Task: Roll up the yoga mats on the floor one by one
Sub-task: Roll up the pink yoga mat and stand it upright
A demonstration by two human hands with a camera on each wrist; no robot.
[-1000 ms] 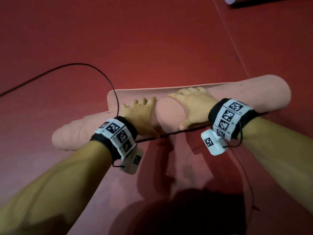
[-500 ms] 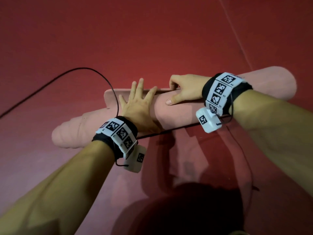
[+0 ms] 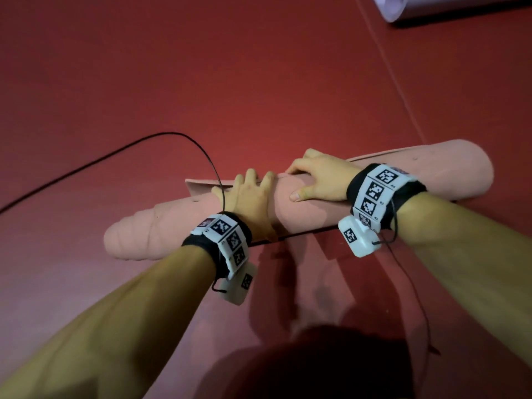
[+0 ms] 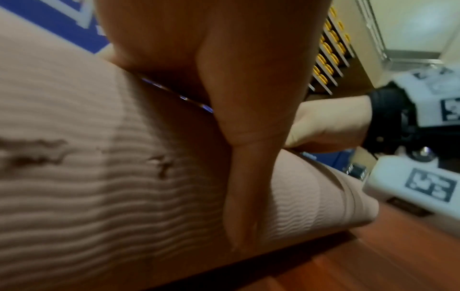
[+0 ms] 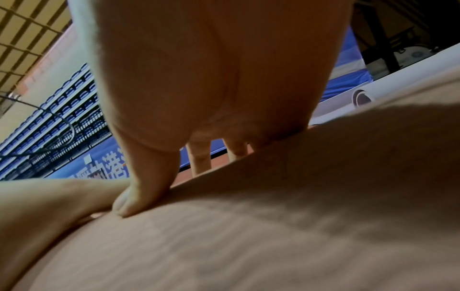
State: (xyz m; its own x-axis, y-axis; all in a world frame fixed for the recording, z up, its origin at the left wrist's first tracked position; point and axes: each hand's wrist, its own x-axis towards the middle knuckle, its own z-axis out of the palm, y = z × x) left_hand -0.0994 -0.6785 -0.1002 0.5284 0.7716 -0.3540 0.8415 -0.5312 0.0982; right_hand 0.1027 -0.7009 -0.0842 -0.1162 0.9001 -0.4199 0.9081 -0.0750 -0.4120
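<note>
Lying across the dark red floor [image 3: 259, 82] is a pale pink, ridged foam yoga mat [image 3: 316, 214], almost fully rolled into a long cylinder that runs from lower left to upper right in the head view. A short flat flap of the same mat sticks out from under the roll on its far side, near the left hand. The left hand [image 3: 250, 197] rests on top of the roll near its middle, palm down, fingers spread and fairly straight, reaching over the crest toward the flap; in the left wrist view the thumb lies along the wavy surface of the mat [image 4: 99, 177]. The right hand [image 3: 319, 180] sits just beside it, further right on the roll, with the fingers bent over the far edge and the thumb pressed flat on the near side, so it grips the mat [image 5: 273, 226]. The two hands are nearly touching. Each wrist carries a black band with white marker blocks. A thin black cable [image 3: 115, 152] loops across the floor from the left and down to the left wrist. At the top right corner lies the end of a rolled pale lilac mat [image 3: 431, 7], well apart from the pink one.
</note>
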